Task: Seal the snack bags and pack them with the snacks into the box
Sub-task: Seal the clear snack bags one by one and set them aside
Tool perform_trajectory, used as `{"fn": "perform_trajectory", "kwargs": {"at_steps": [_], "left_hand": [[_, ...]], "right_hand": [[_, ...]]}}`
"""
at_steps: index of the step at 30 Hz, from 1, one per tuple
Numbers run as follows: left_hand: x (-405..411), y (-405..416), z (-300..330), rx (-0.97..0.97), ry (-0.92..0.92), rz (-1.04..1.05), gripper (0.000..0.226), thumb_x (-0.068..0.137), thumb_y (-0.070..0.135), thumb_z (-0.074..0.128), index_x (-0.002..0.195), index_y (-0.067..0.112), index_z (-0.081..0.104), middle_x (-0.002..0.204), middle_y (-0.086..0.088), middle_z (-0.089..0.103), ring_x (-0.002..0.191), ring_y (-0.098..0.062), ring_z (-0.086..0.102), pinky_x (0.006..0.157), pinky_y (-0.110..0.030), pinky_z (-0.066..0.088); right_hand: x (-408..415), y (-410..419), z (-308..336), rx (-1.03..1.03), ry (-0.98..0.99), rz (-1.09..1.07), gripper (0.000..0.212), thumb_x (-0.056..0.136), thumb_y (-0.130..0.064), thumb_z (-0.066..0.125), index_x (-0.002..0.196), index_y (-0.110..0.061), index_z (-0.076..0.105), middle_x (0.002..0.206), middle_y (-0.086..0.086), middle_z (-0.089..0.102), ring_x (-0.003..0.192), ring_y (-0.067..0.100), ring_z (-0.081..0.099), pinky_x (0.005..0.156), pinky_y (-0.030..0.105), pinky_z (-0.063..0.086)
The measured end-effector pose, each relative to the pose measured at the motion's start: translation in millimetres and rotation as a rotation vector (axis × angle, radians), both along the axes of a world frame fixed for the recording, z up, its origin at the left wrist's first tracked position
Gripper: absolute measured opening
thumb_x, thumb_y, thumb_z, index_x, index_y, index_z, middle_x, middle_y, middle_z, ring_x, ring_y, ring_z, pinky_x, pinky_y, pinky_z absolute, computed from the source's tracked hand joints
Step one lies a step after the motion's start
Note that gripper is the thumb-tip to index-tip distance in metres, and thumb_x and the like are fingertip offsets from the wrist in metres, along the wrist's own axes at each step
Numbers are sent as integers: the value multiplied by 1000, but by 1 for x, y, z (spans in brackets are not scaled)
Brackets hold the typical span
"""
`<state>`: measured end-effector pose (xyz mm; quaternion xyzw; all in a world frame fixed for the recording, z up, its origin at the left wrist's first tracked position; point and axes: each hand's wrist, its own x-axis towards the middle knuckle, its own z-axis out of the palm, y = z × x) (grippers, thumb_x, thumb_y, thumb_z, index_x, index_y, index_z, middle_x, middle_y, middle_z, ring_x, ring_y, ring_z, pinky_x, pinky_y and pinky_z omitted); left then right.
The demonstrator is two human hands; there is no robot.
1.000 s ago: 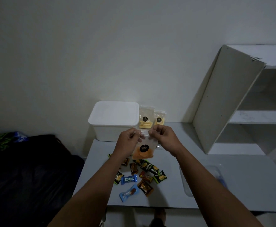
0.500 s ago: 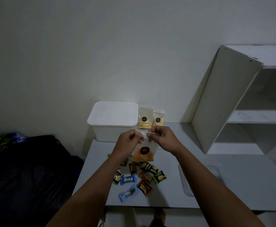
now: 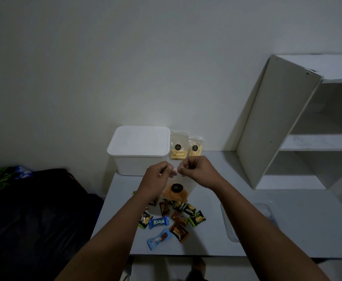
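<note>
My left hand (image 3: 157, 177) and my right hand (image 3: 197, 169) both pinch the top edge of a clear snack bag (image 3: 175, 192) with orange chips and a round black label, held above the table. Their fingertips nearly touch at the bag's top strip. Behind them stands a white box (image 3: 138, 149) with its lid on. Two more clear bags of pale sticks (image 3: 178, 148) (image 3: 195, 149) lean against the wall beside it. Several small wrapped snacks (image 3: 178, 218) lie scattered on the grey table (image 3: 300, 224) under my arms.
A white shelf unit (image 3: 277, 118) stands on the table's right side. A clear plastic lid (image 3: 265, 211) lies on the table beside my right forearm. A dark bed with a green and blue cloth (image 3: 5, 175) is left of the table.
My two hands have slid closer together along the bag's top edge. The bag hangs in about the same place.
</note>
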<state>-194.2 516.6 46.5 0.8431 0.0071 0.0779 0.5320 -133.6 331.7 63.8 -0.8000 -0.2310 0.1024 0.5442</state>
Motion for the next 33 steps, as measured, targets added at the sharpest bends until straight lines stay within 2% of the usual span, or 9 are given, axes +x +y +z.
{"fn": "perform_trajectory", "kwargs": {"at_steps": [4,11,13,18,21,24,27,30,33], "left_hand": [[-1,-2,3,6,-5,-32,24,103,20,53,91,19,74,84,6,76,81,-8,71,80,-33,57],[-4,5,1,13,-17,-13,23,101,22,55,84,22,70,83,5,75,82,-9,71,82,-37,56],[-4,5,0,33,-28,-2,24,102,22,55,82,23,68,82,6,75,81,-6,69,80,-35,54],[-5,2,-1,6,-32,10,21,101,20,56,85,19,69,81,5,75,80,-5,69,76,-28,53],[-6,-3,-3,51,-88,127,11,96,24,62,86,24,66,83,8,70,83,-5,65,74,-28,52],[-5,-5,1,-41,-50,218,12,92,23,68,89,21,56,80,5,60,72,-6,56,71,-24,49],[-5,-5,6,-196,108,31,18,98,18,60,81,15,56,73,-1,57,69,-14,57,72,-32,50],[-9,-12,10,-300,182,-40,26,102,11,47,78,9,56,69,-5,56,69,-21,58,70,-34,53],[-8,-14,13,-344,186,-26,33,102,8,40,71,9,51,64,-7,55,67,-22,55,71,-38,51]], "right_hand": [[-1,3,1,-2,-20,35,13,95,-14,72,87,-5,75,82,13,77,77,29,73,78,44,59],[-1,2,2,-37,-30,32,13,95,-16,72,88,-5,74,74,6,72,67,9,68,71,34,56],[-2,1,1,-15,-20,23,13,94,-16,73,89,-4,75,76,13,74,67,9,67,70,28,55],[-3,-1,-2,-6,16,9,11,93,-14,75,88,-4,75,81,20,74,69,11,68,70,30,54],[-3,4,-5,0,27,-46,11,92,-12,75,84,-4,74,78,18,73,65,10,68,70,32,56],[-1,5,-8,49,101,-122,13,91,-11,76,86,0,73,77,12,71,65,12,69,74,36,59],[-4,3,-7,120,233,-123,15,92,-11,75,92,4,73,81,10,72,71,15,69,73,34,59],[-14,7,-6,164,306,-47,6,93,-10,71,90,-5,74,79,5,72,67,10,66,66,30,53],[-20,11,-4,226,370,-11,15,96,-17,69,97,-2,72,82,9,73,73,17,69,76,43,56]]}}
